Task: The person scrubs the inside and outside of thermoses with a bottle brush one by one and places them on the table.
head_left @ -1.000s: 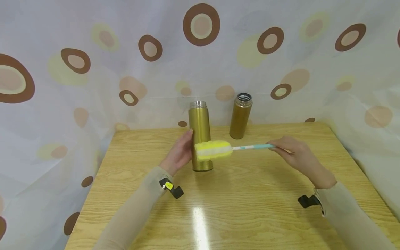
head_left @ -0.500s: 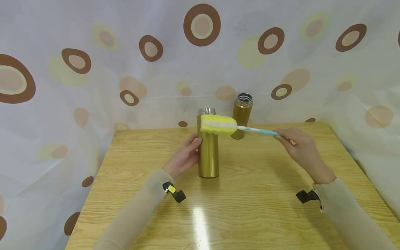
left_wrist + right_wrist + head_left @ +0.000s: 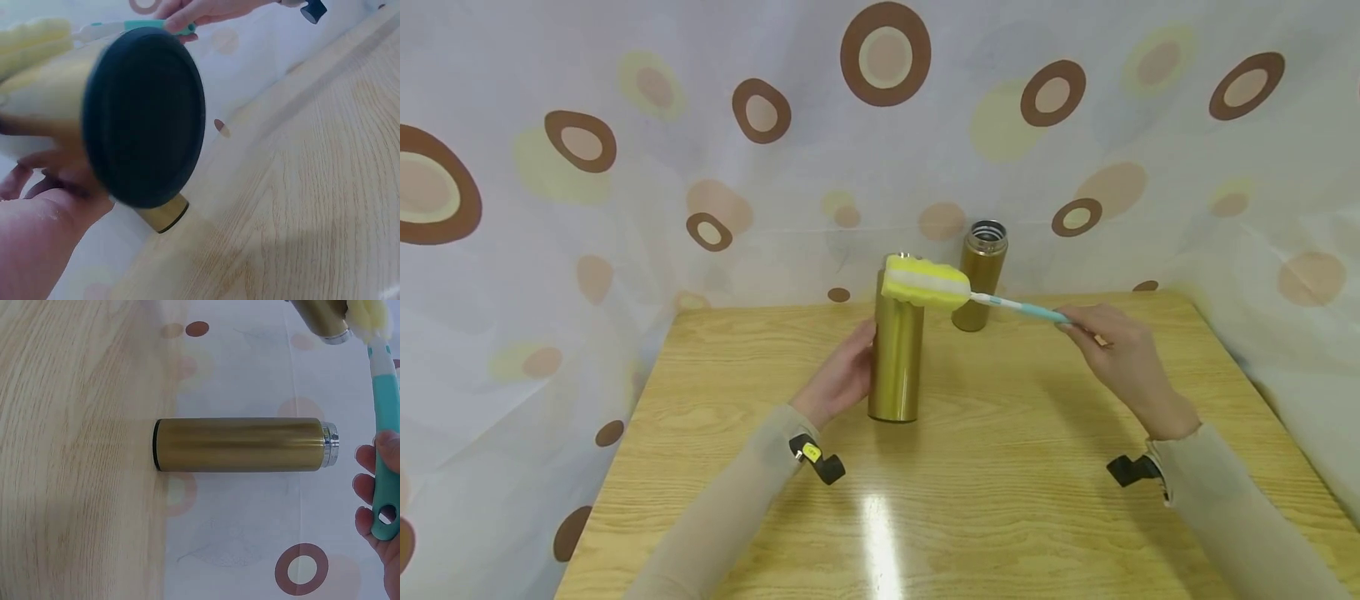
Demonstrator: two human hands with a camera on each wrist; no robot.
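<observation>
Head view: the left hand's (image 3: 841,379) fingers curl round a tall gold metal flask (image 3: 897,367), held off the wooden table (image 3: 1000,500). Right of those fingers, a yellow-and-white sponge brush (image 3: 953,288) with a turquoise handle crosses the flask's upper end; contact is unclear. Beyond, between both hands' fingers, stands a second golden-brown metal flask (image 3: 981,268). The right hand's (image 3: 1123,358) fingers pinch the handle. The step seems to be bringing sponge to flask; the next move probably calls for steady holding. Count: two flasks, one brush.
</observation>
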